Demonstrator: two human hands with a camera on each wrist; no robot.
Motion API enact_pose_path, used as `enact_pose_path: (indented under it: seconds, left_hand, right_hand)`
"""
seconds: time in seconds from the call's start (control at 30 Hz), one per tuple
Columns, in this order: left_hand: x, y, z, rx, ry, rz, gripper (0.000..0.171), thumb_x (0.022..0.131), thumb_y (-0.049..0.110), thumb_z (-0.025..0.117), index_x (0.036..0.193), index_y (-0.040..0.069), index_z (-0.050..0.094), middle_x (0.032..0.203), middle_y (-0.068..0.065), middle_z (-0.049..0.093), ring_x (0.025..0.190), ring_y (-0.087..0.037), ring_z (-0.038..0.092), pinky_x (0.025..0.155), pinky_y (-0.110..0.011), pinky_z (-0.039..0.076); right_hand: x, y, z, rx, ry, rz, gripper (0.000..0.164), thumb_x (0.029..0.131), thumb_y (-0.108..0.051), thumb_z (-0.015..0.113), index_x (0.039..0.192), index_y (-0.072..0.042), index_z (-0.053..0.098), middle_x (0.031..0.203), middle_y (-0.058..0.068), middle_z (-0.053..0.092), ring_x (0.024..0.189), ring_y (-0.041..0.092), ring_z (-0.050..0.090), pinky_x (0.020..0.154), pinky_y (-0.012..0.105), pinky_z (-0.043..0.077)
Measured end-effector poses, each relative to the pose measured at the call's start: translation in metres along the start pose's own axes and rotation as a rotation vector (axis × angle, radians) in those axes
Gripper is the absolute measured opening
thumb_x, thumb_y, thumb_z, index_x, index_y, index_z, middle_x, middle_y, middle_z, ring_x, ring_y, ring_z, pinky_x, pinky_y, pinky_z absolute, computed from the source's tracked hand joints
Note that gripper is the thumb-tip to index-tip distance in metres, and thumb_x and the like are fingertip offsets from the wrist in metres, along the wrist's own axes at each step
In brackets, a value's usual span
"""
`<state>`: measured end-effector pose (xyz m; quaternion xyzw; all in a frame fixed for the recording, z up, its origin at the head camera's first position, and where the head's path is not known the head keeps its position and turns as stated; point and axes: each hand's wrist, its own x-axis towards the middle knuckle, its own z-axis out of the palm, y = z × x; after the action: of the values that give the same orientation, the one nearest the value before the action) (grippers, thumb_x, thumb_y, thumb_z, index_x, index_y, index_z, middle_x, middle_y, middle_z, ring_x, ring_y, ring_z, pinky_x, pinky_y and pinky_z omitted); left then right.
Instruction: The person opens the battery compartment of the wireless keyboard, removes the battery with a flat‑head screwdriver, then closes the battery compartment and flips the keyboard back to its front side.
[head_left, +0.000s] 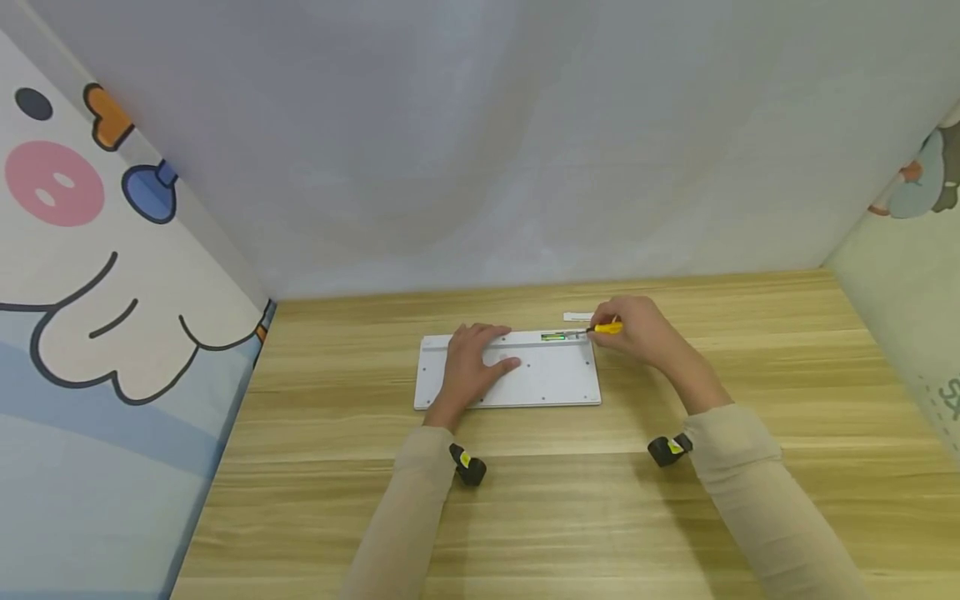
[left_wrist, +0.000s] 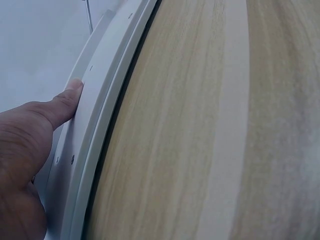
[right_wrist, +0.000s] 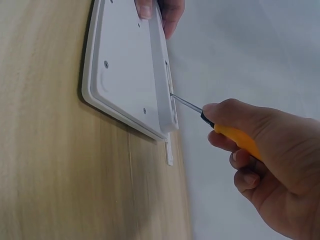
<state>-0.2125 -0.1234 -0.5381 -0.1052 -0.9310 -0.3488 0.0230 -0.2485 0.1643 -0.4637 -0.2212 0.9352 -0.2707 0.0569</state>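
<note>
A white keyboard [head_left: 555, 379] lies upside down on the table, small screws dotting its underside. My left hand [head_left: 468, 362] holds it left of the middle. In the left wrist view the thumb [left_wrist: 70, 100] presses the underside; in the right wrist view the other fingers [right_wrist: 172, 17] bend over the far edge. A narrow battery compartment is uncovered at the far right, with a green battery [head_left: 552, 337] inside. My right hand [head_left: 633, 329] grips a screwdriver [head_left: 608, 328] by its yellow handle. The metal shaft [right_wrist: 186, 102] points left, its tip at the compartment.
Behind the keyboard's far right corner lies a thin white cover strip [head_left: 577, 317], partly hidden by the right hand. A pale curtain [head_left: 525, 167] rises at the wooden table's [head_left: 337, 517] back edge, and printed panels stand at both sides.
</note>
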Motion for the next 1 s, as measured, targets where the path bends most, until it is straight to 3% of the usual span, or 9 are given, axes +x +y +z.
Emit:
enact_pose_path:
  seconds: [0.17, 0.37, 0.5, 0.77, 1.0]
  left_hand:
    - [0.000, 0.000, 0.000, -0.004, 0.001, -0.003, 0.055, 0.088, 0.038, 0.079, 0.137, 0.019, 0.063, 0.139, -0.007, 0.065, 0.137, -0.027, 0.055, 0.134, -0.047, 0.014]
    - [0.000, 0.001, 0.000, -0.003, -0.004, -0.016, 0.055, 0.088, 0.038, 0.079, 0.137, 0.020, 0.063, 0.139, -0.006, 0.065, 0.137, -0.027, 0.055, 0.135, -0.046, 0.013]
    - [0.001, 0.000, 0.001, 0.000, -0.006, -0.017, 0.055, 0.088, 0.039, 0.079, 0.138, 0.020, 0.063, 0.139, -0.006, 0.065, 0.138, -0.026, 0.054, 0.135, -0.047, 0.013]
    - [-0.001, 0.001, -0.001, -0.014, -0.007, -0.014, 0.055, 0.088, 0.037, 0.079, 0.137, 0.019, 0.063, 0.139, -0.007, 0.065, 0.137, -0.027, 0.055, 0.135, -0.046, 0.013]
    - [-0.001, 0.002, -0.002, -0.017, -0.014, -0.017, 0.055, 0.089, 0.038, 0.078, 0.138, 0.020, 0.063, 0.140, -0.006, 0.065, 0.138, -0.027, 0.054, 0.135, -0.047, 0.012]
  right_hand:
    - [0.006, -0.005, -0.006, -0.060, -0.046, -0.041, 0.008, 0.089, -0.016, 0.077, 0.091, -0.008, 0.075, 0.096, 0.012, 0.077, 0.093, 0.030, 0.069, 0.087, 0.049, 0.058]
    - [0.017, -0.016, -0.015, -0.116, -0.144, -0.066, 0.006, 0.090, -0.013, 0.075, 0.090, -0.007, 0.074, 0.102, 0.014, 0.077, 0.104, 0.035, 0.070, 0.096, 0.052, 0.057]
    - [0.023, -0.023, -0.019, -0.140, -0.189, -0.074, 0.006, 0.089, -0.011, 0.073, 0.085, -0.007, 0.073, 0.097, 0.011, 0.077, 0.104, 0.034, 0.071, 0.097, 0.052, 0.058]
    - [0.031, -0.040, -0.025, -0.214, -0.249, -0.061, 0.010, 0.088, -0.009, 0.074, 0.079, -0.009, 0.070, 0.088, 0.007, 0.074, 0.083, 0.023, 0.066, 0.081, 0.042, 0.059]
    - [0.037, -0.057, -0.026, -0.302, -0.278, -0.050, 0.018, 0.085, -0.010, 0.078, 0.075, -0.008, 0.063, 0.078, 0.005, 0.065, 0.072, 0.018, 0.054, 0.067, 0.031, 0.048]
